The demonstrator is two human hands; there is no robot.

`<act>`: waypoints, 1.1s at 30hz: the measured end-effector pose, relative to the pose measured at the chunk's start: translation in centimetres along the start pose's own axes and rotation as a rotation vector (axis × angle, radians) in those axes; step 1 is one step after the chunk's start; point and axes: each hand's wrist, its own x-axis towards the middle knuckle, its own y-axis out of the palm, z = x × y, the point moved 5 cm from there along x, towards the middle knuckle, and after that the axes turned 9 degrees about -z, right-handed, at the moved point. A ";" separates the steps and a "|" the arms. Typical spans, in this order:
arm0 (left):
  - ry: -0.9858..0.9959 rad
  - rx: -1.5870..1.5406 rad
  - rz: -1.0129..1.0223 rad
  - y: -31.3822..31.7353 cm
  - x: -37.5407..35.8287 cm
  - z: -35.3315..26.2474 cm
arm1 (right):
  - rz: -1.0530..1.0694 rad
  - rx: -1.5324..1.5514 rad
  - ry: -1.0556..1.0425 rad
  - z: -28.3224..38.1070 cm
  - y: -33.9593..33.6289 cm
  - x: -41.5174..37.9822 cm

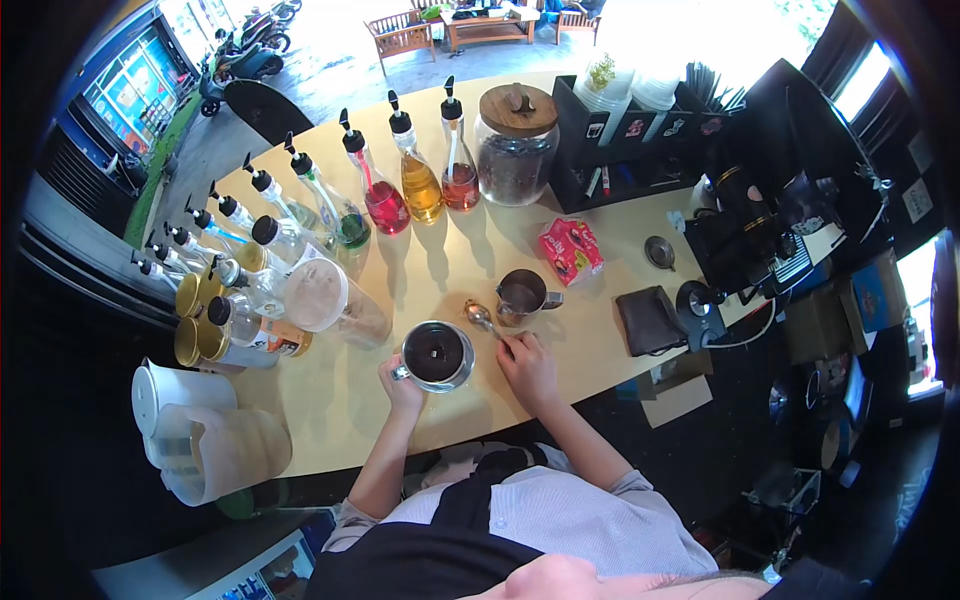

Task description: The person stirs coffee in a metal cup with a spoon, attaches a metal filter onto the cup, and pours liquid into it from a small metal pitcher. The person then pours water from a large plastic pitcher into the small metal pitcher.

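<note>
My left hand [404,388] is closed round the handle of a metal pitcher [462,376], which holds a dark liquid with a small pale spot on its surface. To the right of it, my right hand [530,374] pinches the handle of a metal spoon [479,315]. The spoon's bowl points away from me, over the tabletop between the two metal vessels. A smaller metal cup [523,297] with its handle to the right stands just beyond my right fingers. Behind that cup lies a pink packet [571,251].
Pump-top bottles of coloured syrup [387,207] line the far and left sides of the wooden table [440,270]. A wooden-lidded glass jar [517,150], black organizer [620,170] and dark pouch [651,322] are further right. White plastic jugs [225,450] stand at the left front edge.
</note>
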 end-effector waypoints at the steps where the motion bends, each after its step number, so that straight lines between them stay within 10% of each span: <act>1: -0.003 0.004 -0.003 0.0 -0.1 0.0 | -0.002 0.017 -0.008 -0.1 0.0 0.1; 6: 0.011 -0.017 -0.081 0.9 -0.3 -1.5 | -0.118 0.197 0.043 0.3 -1.7 0.9; 11: 0.106 0.130 0.007 0.6 0.0 -1.3 | 0.159 0.765 0.755 -0.4 -4.2 3.1; 19: 0.182 0.214 0.060 2.5 -0.6 -2.3 | 0.490 0.802 0.446 2.7 -7.7 8.7; 33: 0.199 0.292 -0.092 2.7 -1.4 -2.4 | 0.269 0.635 0.057 6.2 -9.6 11.7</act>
